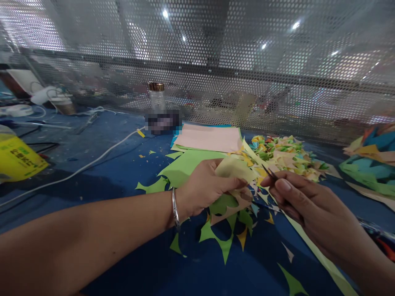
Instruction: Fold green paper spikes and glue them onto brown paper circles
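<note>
My left hand (202, 187), with a silver bangle at its wrist, pinches a pale yellow piece of paper (235, 169) between thumb and fingers. Just right of it, my right hand (304, 199) is closed around small dark scissors (269, 170), their tips pointing up and left, apart from the paper. The scissors' handles are hidden in the fingers. Jagged green paper scraps (224, 242) lie below my left hand, mixed with beige and orange ones. Under and behind that hand is a green sheet (182, 166).
Behind lies a stack of pink sheets (210, 137). A heap of small cut paper pieces (284, 156) sits to its right, coloured offcuts (373, 164) at far right. A white cable (92, 164), yellow packet (23, 158) and bottle (156, 96) are on the blue table (92, 139), before a perforated metal screen (197, 53).
</note>
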{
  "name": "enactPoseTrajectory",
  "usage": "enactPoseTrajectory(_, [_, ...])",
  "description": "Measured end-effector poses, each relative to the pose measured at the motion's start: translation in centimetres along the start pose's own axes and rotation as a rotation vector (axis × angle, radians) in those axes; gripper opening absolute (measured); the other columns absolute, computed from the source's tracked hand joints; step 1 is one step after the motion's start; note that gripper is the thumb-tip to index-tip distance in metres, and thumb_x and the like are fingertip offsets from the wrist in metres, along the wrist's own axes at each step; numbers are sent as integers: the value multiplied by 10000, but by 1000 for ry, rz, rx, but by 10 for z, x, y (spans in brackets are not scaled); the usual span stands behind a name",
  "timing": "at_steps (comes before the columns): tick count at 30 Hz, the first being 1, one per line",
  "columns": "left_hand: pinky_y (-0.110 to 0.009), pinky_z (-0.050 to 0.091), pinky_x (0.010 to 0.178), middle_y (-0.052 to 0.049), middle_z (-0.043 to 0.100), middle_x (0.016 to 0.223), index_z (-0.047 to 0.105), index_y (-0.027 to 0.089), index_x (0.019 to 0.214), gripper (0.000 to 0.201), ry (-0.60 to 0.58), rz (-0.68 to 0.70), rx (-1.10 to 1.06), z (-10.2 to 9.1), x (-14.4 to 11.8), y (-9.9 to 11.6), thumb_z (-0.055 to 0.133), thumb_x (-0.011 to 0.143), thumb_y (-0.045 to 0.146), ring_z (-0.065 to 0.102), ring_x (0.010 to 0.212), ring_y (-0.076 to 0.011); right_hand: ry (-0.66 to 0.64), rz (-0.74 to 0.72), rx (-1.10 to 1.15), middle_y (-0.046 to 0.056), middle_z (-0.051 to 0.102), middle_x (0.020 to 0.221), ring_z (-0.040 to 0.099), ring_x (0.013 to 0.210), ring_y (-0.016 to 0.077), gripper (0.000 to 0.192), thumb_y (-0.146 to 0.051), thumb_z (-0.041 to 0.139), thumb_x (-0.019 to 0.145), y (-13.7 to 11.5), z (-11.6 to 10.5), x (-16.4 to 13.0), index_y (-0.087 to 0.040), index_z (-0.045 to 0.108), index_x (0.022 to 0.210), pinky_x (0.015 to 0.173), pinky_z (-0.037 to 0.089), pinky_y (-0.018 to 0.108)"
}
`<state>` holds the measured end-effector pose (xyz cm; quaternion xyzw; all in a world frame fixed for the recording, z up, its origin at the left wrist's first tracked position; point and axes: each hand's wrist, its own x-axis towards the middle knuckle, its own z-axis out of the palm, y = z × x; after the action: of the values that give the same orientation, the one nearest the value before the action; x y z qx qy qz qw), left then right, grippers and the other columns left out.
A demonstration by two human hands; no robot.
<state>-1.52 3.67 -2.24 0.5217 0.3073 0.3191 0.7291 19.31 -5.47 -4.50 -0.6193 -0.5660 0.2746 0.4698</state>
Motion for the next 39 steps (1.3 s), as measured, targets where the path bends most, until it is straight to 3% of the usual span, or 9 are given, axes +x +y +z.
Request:
enactPoseTrajectory(4, [-183,464,551,46,632,535,698,145,662,165,35,20,28,4,-2,2,834,744,97,519,480,-53,-7,-42,-114,36,655,715,591,637,186,536,-735,646,897,-7,1,0,-224,774,996,551,523,258])
enactPoseTrajectory(9, [-190,465,541,18,690,615,713,141,687,188,23,54,8,2,-2,-2,900,688,165,562,515,-68,1,-86,-253,38,709,726,594,560,164,539,-736,606,920,-14,1,0,-229,787,944,487,502,243])
enactPoseTrajectory(16, [-195,499,588,26,698,652,703,147,683,242,-6,83,-14,2,-1,-6,931,605,131,603,577,-81,-99,-157,-346,45,786,859,688,641,189,460,-650,560,999,-13,-5,-1,-255,787,1060,536,547,243])
enactPoseTrajectory(22, [-241,536,674,0,736,749,733,147,755,226,-9,62,-40,3,-3,-7,924,640,187,645,663,-111,-109,-167,-373,23,723,713,668,608,207,428,-637,542,1008,-14,-3,-2,-278,773,971,493,511,261])
enactPoseTrajectory(29, [-236,528,681,11,717,727,733,149,741,233,-48,62,-59,3,-4,-8,933,634,203,619,653,-99,-51,-200,-404,44,760,806,665,665,220,450,-650,548,997,-18,-1,-2,-271,789,960,575,551,293])
enactPoseTrajectory(39, [-226,525,664,12,715,732,728,149,741,310,-80,63,-89,3,-4,-9,975,585,254,621,656,-97,-53,-230,-435,24,726,727,629,607,197,458,-647,534,1004,-21,-2,-3,-277,773,880,544,520,273])
